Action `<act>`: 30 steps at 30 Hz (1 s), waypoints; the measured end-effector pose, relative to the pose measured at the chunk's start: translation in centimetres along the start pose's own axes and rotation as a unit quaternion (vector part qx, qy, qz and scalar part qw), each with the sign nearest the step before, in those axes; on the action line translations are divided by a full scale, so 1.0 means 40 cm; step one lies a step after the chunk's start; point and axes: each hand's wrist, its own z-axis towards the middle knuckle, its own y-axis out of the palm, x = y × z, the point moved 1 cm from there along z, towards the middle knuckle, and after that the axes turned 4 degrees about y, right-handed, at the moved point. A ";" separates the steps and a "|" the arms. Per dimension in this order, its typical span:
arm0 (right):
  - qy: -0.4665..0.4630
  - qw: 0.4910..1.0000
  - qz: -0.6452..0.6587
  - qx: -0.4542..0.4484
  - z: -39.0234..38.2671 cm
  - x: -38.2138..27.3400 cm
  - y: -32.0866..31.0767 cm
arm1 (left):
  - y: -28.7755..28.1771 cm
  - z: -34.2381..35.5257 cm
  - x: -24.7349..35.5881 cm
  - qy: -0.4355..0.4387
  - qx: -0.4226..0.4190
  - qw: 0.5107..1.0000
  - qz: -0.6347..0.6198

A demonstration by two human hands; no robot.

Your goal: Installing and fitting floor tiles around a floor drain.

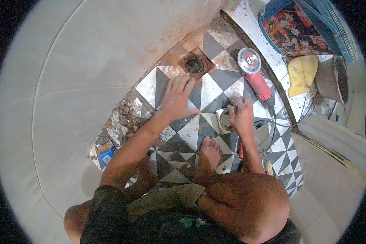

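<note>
My left hand (pixel 177 97) is over the patterned tiles just below a square drain hole (pixel 194 65), fingers extended and thumb out, holding nothing. My right hand (pixel 240 110) has curled fingers around a small olive-coloured thing that I cannot make out, beside a pale square piece with a round opening (pixel 221 124), partly behind the fingers. A red angle grinder (pixel 258 85) with a pale disc lies above my right hand, its dark cord running down the right side. My bare right foot (pixel 208 158) stands between my arms.
Broken rubble (pixel 126 118) and a small blue package (pixel 107 155) lie at the left. Beyond a raised edge at the upper right are a blue bucket (pixel 268 28), a yellow piece (pixel 301 73) and a grey container (pixel 329 81). Tiled walls (pixel 57 122) border the floor.
</note>
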 end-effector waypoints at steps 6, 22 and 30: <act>0.079 0.995 -0.060 -0.025 -0.087 0.055 0.001 | 0.076 0.025 0.004 -0.033 0.018 0.999 0.020; 0.095 0.992 -0.068 -0.037 -0.072 0.083 0.033 | 0.085 0.031 -0.006 -0.004 0.047 0.999 -0.021; 0.040 0.998 -0.054 -0.012 -0.063 0.086 0.031 | 0.086 0.026 -0.009 -0.007 0.040 0.999 -0.010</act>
